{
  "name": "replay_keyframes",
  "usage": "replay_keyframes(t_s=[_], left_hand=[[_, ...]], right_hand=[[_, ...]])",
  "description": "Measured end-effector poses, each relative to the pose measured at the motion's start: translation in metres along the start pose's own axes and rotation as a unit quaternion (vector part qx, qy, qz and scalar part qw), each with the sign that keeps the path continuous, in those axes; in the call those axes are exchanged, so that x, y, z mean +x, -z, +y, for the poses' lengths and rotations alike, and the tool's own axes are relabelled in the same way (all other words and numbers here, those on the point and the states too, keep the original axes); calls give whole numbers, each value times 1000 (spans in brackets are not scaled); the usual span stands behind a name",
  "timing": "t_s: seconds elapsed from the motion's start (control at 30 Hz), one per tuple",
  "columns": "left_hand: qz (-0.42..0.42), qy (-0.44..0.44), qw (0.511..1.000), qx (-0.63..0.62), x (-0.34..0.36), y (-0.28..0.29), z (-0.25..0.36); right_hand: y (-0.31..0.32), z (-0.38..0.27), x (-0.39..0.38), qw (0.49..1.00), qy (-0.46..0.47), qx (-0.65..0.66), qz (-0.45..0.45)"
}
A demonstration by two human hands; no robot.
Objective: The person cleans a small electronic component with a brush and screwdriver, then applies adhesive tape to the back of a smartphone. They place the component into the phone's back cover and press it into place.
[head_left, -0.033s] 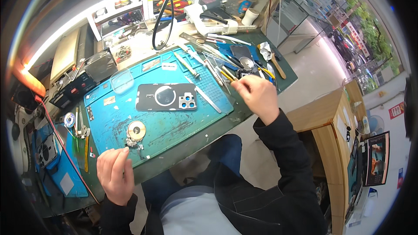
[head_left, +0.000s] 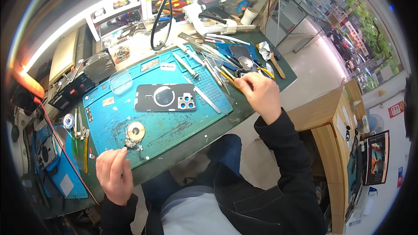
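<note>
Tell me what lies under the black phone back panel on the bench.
The black phone back panel lies flat on the blue work mat, which shows all around it. Whatever sits directly beneath the panel is covered. Neither the left hand nor the right hand touches it.

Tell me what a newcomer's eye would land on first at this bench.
The bright teal rubber work mat at the bench's middle stands out first, with a black phone back panel with camera cutouts lying flat on it. The left hand rests at the mat's near corner beside a small round coil part, while the right hand reaches into the scattered metal tweezers and tools at the mat's right edge.
</note>
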State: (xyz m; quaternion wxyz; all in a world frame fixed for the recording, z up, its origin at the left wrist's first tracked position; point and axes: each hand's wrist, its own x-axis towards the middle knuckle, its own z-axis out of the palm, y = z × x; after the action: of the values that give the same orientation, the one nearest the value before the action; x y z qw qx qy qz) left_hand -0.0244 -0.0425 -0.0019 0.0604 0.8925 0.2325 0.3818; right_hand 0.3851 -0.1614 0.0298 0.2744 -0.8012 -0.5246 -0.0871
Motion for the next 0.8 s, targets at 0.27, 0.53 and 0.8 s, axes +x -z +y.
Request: replay_keyframes(t_s=[0.27,0.53,0.8], left_hand=[[-30,74,996,-41,2,-9,-5],[-25,57,997,-43,1,-9,-5],[-71,69,994,-47,1,-1,-7]], right_hand=[[-25,-40,-6,993,115,2,-24],[-25,-1,15,995,29,-92,4],[-28,1,15,999,-3,-53,-3]])
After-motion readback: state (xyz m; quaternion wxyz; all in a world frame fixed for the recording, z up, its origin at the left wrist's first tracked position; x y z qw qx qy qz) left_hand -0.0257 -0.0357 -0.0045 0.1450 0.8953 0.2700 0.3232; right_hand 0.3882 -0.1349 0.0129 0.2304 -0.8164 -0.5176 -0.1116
